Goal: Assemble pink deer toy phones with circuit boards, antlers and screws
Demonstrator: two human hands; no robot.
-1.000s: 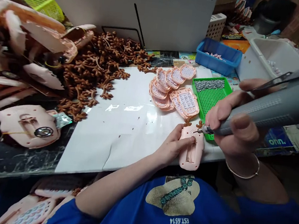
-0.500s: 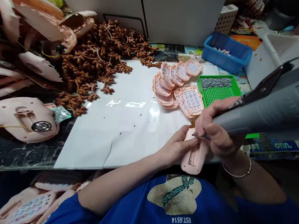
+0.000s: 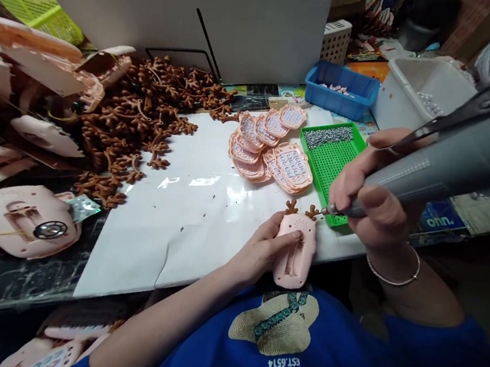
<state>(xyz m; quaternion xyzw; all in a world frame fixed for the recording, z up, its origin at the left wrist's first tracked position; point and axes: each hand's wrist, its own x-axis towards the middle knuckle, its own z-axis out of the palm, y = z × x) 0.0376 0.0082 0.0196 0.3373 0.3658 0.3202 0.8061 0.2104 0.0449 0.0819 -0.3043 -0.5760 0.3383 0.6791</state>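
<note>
My left hand [image 3: 261, 248] grips a pink toy phone shell [image 3: 294, 249] with brown antlers, back side up, at the near edge of the white sheet [image 3: 188, 212]. My right hand [image 3: 371, 205] is wrapped round a grey electric screwdriver [image 3: 453, 158]. Its tip hangs just right of the shell's top, over the near corner of the green screw tray [image 3: 330, 161]. A pile of silver screws [image 3: 326, 137] lies at the tray's far end.
A stack of pink keypad fronts [image 3: 267, 150] lies beyond the shell. Brown antler pieces [image 3: 146, 118] are heaped at the left, beside pink shells with speakers [image 3: 21, 224]. A blue bin [image 3: 341, 91], a white tub [image 3: 421, 89] and a white carton [image 3: 182, 3] stand behind.
The screwdriver tip has lifted off the shell and moved right toward the green tray. My left hand has drawn the shell slightly left and nearer, so the antlers now show.
</note>
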